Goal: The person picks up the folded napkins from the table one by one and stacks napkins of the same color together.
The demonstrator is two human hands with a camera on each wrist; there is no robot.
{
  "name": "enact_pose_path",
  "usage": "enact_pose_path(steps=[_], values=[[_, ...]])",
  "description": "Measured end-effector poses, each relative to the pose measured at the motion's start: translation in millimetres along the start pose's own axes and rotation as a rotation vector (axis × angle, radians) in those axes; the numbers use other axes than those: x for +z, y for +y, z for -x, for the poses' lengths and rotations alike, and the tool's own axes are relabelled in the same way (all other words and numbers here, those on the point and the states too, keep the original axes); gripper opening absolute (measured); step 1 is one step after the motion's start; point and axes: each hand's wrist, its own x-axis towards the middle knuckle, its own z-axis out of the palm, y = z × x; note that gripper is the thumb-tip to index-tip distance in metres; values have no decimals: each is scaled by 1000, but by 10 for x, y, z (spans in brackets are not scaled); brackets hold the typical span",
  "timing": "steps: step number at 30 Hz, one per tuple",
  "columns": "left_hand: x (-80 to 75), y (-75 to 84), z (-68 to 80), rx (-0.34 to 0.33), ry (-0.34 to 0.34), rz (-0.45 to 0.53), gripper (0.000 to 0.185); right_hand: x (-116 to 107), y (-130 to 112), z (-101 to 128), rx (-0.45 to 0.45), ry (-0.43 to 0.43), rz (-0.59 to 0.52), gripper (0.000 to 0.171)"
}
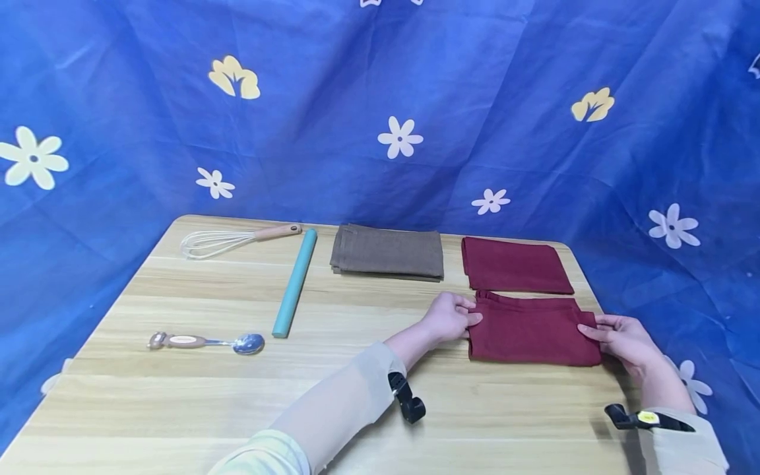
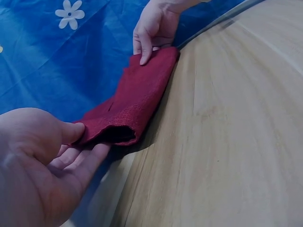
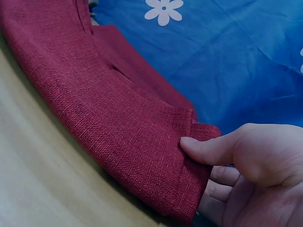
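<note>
A wooden table point(image 1: 237, 396) with pale stripes holds everything. At about 10 o'clock lies a wire whisk point(image 1: 237, 239) with a wooden handle. Just beside it, a long blue-green rolling stick point(image 1: 294, 282) points from 12 toward 6. At 9 o'clock lies a spoon point(image 1: 208, 342). At 12 o'clock sits a folded brown cloth point(image 1: 388, 252). At about 1 o'clock sits a folded dark red cloth point(image 1: 513, 265). Just in front of it, at 3 o'clock, lies another folded red cloth point(image 1: 531, 330).
</note>
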Motion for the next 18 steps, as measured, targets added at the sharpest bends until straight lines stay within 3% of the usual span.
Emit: enact_pose_path(steps=[14,18], values=[[-154,92,-38,30,70,-76,27,12,-227,-43,-59,14,12,6],[-205,144,-56,43,73,-73,29,31,-295,-74,-88,14,23,20]])
